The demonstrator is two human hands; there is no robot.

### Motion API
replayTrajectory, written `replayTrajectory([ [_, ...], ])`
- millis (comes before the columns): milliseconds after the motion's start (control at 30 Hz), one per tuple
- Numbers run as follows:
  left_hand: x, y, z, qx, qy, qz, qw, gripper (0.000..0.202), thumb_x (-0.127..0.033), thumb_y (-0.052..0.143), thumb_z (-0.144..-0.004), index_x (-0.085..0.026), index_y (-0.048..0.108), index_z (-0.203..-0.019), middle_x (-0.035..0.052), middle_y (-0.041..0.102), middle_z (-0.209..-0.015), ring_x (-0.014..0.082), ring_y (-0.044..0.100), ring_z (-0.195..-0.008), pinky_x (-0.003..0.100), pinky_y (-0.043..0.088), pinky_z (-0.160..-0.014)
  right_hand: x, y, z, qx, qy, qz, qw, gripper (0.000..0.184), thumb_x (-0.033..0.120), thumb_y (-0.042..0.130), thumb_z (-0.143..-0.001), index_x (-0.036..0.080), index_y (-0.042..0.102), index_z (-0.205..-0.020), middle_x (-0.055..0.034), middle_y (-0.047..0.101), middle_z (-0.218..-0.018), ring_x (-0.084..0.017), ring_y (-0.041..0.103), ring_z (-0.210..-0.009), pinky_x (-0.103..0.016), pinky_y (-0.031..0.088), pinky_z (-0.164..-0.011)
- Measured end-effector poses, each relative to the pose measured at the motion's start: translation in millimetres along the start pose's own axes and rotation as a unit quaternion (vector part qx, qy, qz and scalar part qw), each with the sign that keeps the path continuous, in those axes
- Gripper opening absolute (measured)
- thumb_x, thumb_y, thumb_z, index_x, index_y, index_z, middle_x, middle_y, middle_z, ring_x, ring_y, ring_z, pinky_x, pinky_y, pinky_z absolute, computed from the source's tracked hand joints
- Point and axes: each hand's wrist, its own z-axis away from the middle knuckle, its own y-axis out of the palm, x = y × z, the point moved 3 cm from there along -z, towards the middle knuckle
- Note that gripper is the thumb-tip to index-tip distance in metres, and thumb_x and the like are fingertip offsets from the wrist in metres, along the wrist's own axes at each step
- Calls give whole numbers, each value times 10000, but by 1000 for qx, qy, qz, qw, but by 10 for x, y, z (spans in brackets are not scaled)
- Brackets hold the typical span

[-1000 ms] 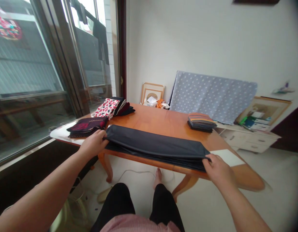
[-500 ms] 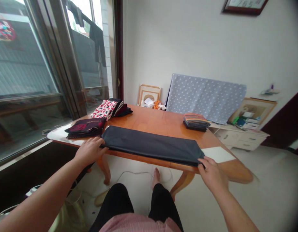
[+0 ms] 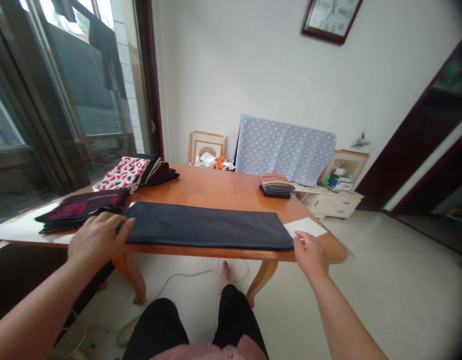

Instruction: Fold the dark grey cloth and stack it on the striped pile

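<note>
A long dark folded cloth (image 3: 204,229) lies flat along the near edge of the wooden table (image 3: 223,187). My left hand (image 3: 96,239) rests open at the cloth's left end, fingers stretched over its corner. My right hand (image 3: 310,252) is at the cloth's right end, fingers loosely bent beside the corner, holding nothing that I can see.
A dark red folded cloth (image 3: 81,209) and a red-and-white patterned pile (image 3: 126,172) lie at the table's left. A striped folded stack (image 3: 275,184) sits at the far right, a white sheet (image 3: 305,227) near my right hand. A dotted panel (image 3: 283,150) leans on the wall.
The raised top layer of the dark cloth has been laid down flat. Both hands have let go of its ends. My view has swung to the right.
</note>
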Motion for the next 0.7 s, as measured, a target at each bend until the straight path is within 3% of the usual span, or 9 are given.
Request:
replayTrajectory([
  [133, -227, 213, -175, 44, 72, 48, 995, 495, -537, 328, -995, -218, 645, -1201, 101, 622, -1310, 309, 559, -1203, 424, 410, -1043, 95, 70, -132, 84, 4, 64, 994, 416, 407, 404, -951, 223, 674, -1208, -117, 694, -1133, -260, 630, -1044, -354, 464, -860],
  [233, -272, 389, -176, 122, 59, 57, 989, 521, -582, 375, -962, -242, 639, -1256, 107, 606, -1363, 326, 551, -1240, 439, 418, -1019, 78, 142, -207, 147, -12, 107, 983, 386, 421, 425, -930, 239, 712, -1112, -122, 705, -1080, -276, 651, -996, -364, 466, -815],
  [300, -286, 405, -131, 137, 35, 56, 988, 524, -602, 380, -954, -257, 646, -1244, 106, 613, -1354, 333, 550, -1244, 449, 419, -1002, 48, 168, -300, 135, -23, 107, 985, 399, 441, 408, -934, 244, 715, -1097, -122, 711, -1061, -284, 655, -1003, -373, 469, -823],
  [467, -465, 262, -106, 99, 34, 71, 992, 501, -563, 341, -988, -229, 697, -1098, 128, 678, -1164, 303, 611, -1135, 427, 435, -972, 197, 321, -646, 85, -95, 30, 991, 507, 532, 333, -964, 222, 687, -1152, -114, 709, -1174, -297, 640, -1104, -388, 480, -901],
  [600, -598, 307, -291, 123, 70, 109, 984, 453, -504, 386, -990, -220, 698, -1155, 135, 682, -1146, 277, 618, -1129, 389, 439, -1014, 509, 594, -856, 93, -161, -9, 983, 587, 551, 266, -981, 179, 651, -1223, -127, 669, -1290, -305, 598, -1217, -420, 441, -1036],
  [700, -585, 412, -492, 143, 82, 111, 980, 462, -478, 368, -1001, -209, 677, -1216, 144, 666, -1221, 270, 601, -1184, 379, 426, -1054, 673, 839, -935, 117, -204, -23, 972, 637, 508, 216, -986, 114, 620, -1281, -164, 622, -1364, -295, 536, -1316, -429, 359, -1145],
])
